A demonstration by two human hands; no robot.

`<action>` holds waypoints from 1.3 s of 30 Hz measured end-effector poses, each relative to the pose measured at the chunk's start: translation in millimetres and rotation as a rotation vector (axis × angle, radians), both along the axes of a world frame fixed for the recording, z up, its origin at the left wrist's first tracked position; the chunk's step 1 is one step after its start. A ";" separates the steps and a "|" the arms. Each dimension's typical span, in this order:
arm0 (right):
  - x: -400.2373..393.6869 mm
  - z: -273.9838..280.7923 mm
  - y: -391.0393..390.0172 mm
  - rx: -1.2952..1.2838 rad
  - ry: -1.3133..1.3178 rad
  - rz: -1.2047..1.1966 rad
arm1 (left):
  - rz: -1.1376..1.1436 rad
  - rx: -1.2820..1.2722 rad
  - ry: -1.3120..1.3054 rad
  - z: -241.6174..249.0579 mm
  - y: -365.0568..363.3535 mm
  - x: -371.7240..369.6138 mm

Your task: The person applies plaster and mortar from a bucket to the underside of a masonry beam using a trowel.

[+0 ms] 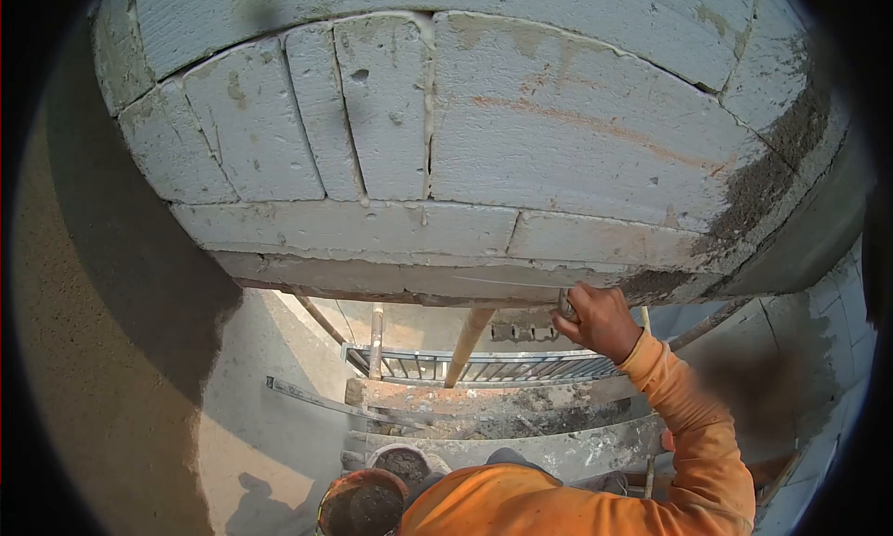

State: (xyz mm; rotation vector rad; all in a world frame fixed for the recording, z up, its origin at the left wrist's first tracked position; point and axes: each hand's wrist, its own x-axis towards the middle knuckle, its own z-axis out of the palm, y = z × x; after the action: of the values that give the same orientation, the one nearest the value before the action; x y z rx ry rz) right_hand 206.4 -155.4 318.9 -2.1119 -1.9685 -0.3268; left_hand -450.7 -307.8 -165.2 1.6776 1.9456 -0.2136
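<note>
My right hand (600, 322), in an orange sleeve, is closed around the handle of a trowel (565, 303). The thin edge of its blade lies along the smooth grey mortar strip (353, 275) at the bottom of the block wall (567, 117). Darker, rough mortar (656, 282) sits on the strip just right of the hand, and more of it (763, 192) runs up the wall's right side. My left hand is out of view.
Below are a bucket of mortar (400, 485), a second grey-filled container (426, 462), and mortar-spattered planks (577, 448). A long straight bar (326, 398) lies left of them. Poles (470, 345) and a metal railing (419, 364) stand under the wall. A plastered wall (102, 350) rises left.
</note>
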 end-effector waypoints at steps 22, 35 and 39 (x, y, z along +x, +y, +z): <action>41.9 -24.3 -41.5 -0.179 -0.242 -0.148 | -0.042 0.011 -0.032 -0.5 58.5 7.4; 62.1 -13.2 -67.0 -0.240 -0.026 -0.166 | -0.082 0.023 -0.051 0.7 75.3 27.6; 46.6 38.1 -78.5 0.163 0.135 -0.160 | -0.070 0.022 -0.039 6.7 71.8 29.8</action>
State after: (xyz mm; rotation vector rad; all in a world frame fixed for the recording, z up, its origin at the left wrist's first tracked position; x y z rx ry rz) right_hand 253.1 -233.9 357.0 -2.1314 -1.6450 -0.3499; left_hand -420.9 -236.0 -158.5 1.7537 1.8691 -0.1853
